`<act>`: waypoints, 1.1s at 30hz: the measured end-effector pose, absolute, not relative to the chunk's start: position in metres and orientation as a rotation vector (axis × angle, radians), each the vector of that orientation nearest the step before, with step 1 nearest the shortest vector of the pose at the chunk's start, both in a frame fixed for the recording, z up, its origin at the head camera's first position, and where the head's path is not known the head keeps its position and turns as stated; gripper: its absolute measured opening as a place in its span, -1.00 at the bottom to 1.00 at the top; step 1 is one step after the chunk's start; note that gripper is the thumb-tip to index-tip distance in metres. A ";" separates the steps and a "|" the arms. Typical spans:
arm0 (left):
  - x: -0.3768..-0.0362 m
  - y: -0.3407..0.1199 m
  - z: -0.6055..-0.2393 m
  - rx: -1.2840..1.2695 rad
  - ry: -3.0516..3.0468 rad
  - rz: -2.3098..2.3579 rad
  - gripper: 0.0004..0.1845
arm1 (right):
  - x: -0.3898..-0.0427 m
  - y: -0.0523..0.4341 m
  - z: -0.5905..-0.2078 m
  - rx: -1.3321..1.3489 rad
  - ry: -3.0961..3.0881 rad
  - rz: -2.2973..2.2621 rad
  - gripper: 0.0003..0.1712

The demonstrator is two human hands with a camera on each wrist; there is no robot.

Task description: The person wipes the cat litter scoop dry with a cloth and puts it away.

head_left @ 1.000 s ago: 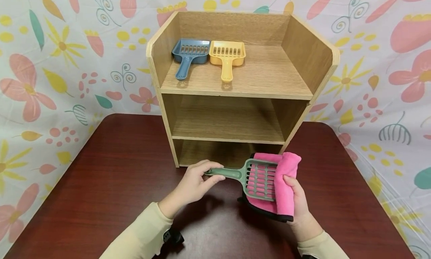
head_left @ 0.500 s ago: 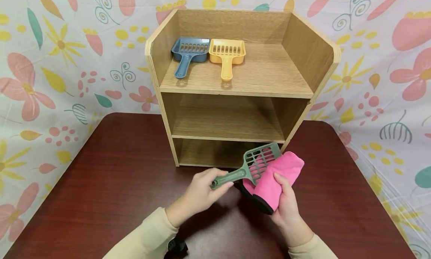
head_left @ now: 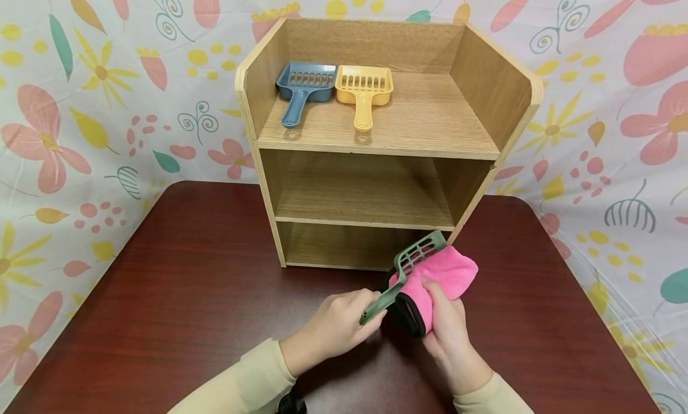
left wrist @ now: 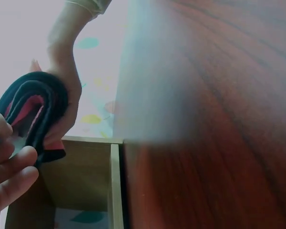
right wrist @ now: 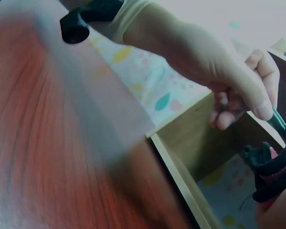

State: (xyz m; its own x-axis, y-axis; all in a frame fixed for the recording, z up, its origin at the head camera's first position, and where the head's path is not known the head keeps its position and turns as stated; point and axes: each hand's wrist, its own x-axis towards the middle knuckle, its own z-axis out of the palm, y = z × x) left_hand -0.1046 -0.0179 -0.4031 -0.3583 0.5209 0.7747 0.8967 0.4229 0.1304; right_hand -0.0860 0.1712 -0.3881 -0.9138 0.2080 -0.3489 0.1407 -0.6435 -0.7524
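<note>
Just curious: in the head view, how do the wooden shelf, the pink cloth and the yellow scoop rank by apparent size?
1. Wooden shelf, largest by far.
2. Pink cloth and yellow scoop look about alike; the cloth is folded and nearer the camera, so I won't rank them.

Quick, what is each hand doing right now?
Left hand: fingers curled round the handle of the green scoop.
Right hand: grips the folded pink cloth against the scoop's head.

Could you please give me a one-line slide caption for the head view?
Left hand grips green scoop, right hand holds pink cloth against it.
</note>
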 end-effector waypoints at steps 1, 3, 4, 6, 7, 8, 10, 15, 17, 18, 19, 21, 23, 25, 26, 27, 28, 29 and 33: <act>-0.105 -0.018 -0.402 -1.195 -2.016 -0.730 -0.81 | -0.087 0.172 -0.387 -0.656 -1.332 2.709 -0.70; -0.106 -0.019 -0.400 -1.197 -2.012 -0.734 -0.80 | -0.087 0.174 -0.386 -0.670 -1.369 2.657 -0.67; -0.107 -0.020 -0.399 -1.200 -2.014 -0.738 -0.79 | -0.088 0.175 -0.386 -0.672 -1.385 2.638 -0.67; -0.107 -0.021 -0.398 -1.204 -2.028 -0.751 -0.78 | -0.088 0.177 -0.385 -0.672 -1.413 2.601 -0.67; -0.108 -0.022 -0.397 -1.206 -2.035 -0.759 -0.78 | -0.088 0.178 -0.385 -0.671 -1.421 2.585 -0.67; -0.108 -0.022 -0.397 -1.208 -2.039 -0.766 -0.79 | -0.089 0.179 -0.385 -0.664 -1.427 2.573 -0.67; -0.109 -0.023 -0.396 -1.213 -2.034 -0.782 -0.79 | -0.090 0.181 -0.385 -0.652 -1.442 2.538 -0.68; -0.110 -0.027 -0.392 -1.229 -1.997 -0.819 -0.77 | -0.092 0.188 -0.386 -0.631 -1.509 2.427 -0.68; -0.110 -0.030 -0.390 -1.232 -1.994 -0.853 -0.76 | -0.092 0.192 -0.385 -0.631 -1.538 2.379 -0.67; -0.110 -0.031 -0.389 -1.232 -1.994 -0.876 -0.76 | -0.092 0.194 -0.385 -0.631 -1.553 2.353 -0.66; -0.110 -0.032 -0.388 -1.233 -1.995 -0.901 -0.75 | -0.092 0.196 -0.385 -0.631 -1.577 2.327 -0.65; -0.112 -0.035 -0.388 -1.229 -2.000 -0.952 -0.73 | -0.092 0.201 -0.384 -0.621 -1.617 2.285 -0.64; -0.113 -0.037 -0.388 -1.213 -2.008 -0.998 -0.73 | -0.092 0.205 -0.383 -0.609 -1.670 2.245 -0.63; -0.114 -0.040 -0.388 -1.191 -2.018 -1.061 -0.74 | -0.091 0.210 -0.382 -0.591 -1.742 2.217 -0.62; -0.115 -0.041 -0.387 -1.179 -2.017 -1.084 -0.74 | -0.091 0.213 -0.381 -0.581 -1.772 2.210 -0.62; -0.115 -0.042 -0.387 -1.167 -2.018 -1.111 -0.74 | -0.091 0.216 -0.381 -0.569 -1.803 2.200 -0.63; -0.116 -0.043 -0.387 -1.161 -2.016 -1.135 -0.75 | -0.090 0.219 -0.380 -0.560 -1.833 2.194 -0.64; -0.117 -0.045 -0.386 -1.160 -2.013 -1.156 -0.75 | -0.089 0.223 -0.380 -0.546 -1.855 2.198 -0.65; -0.121 -0.052 -0.380 -1.180 -2.013 -1.212 -0.76 | -0.086 0.237 -0.378 -0.470 -1.861 2.230 -0.68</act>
